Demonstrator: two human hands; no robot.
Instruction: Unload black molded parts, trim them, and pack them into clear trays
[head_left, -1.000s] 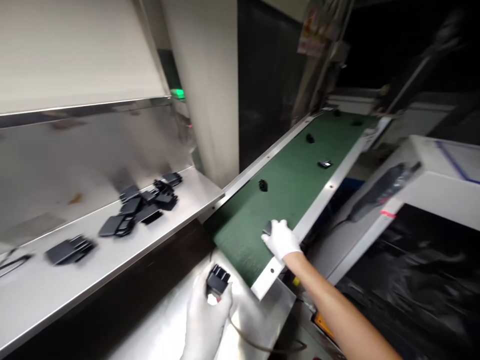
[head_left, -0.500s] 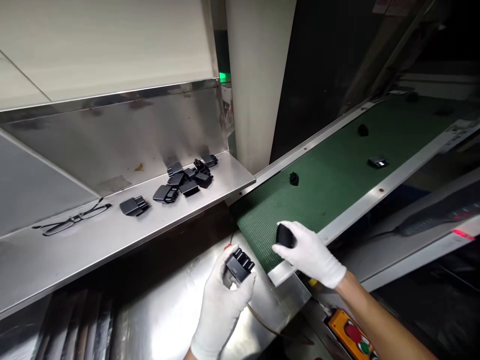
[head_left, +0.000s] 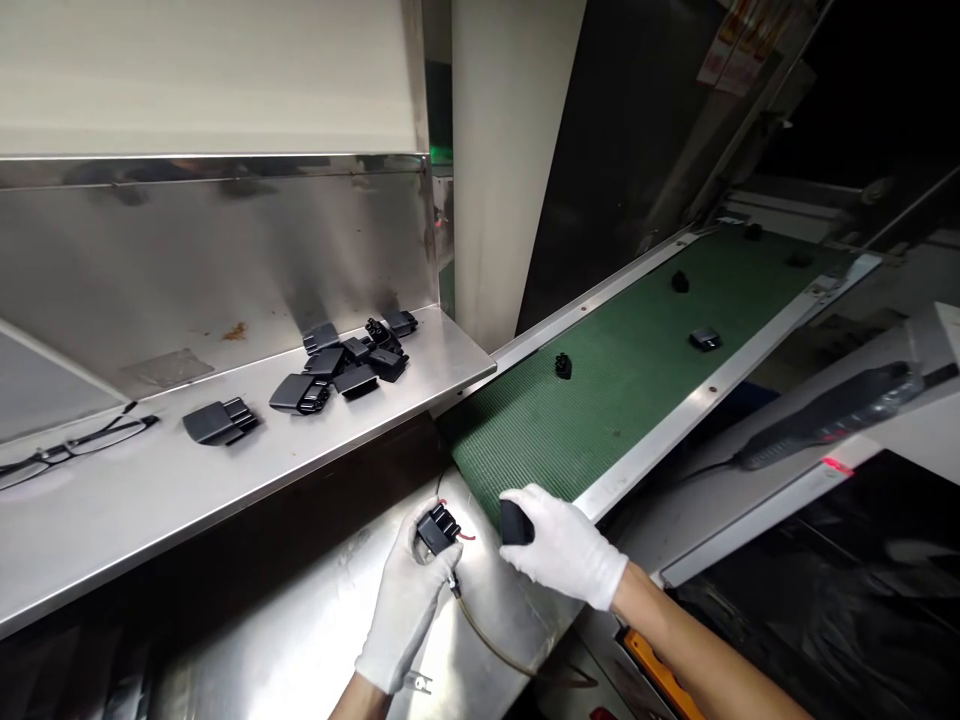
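Observation:
Pinched in my gloved left hand (head_left: 412,580) is a black plastic part with a row of rounded prongs (head_left: 439,527), held over a shiny metal surface (head_left: 315,620). My gloved right hand (head_left: 562,540) grips a second black plastic part (head_left: 516,522) by its sides, just over the near end of a green conveyor belt (head_left: 585,430). The two parts are apart. A thin cable (head_left: 487,635) with a metal end runs close below my left hand; whether they touch I cannot tell.
Several similar black parts (head_left: 356,380) lie heaped on a steel shelf (head_left: 300,450), with a single one (head_left: 220,422) and eyeglasses (head_left: 67,450) to the left. More black pieces (head_left: 705,338) sit spaced along the belt. An orange control box (head_left: 652,670) shows below my right forearm.
The view has shifted, so the shelf and belt appear further left. Both hands still hold their parts; the right one is lower and nearer the belt's near end.

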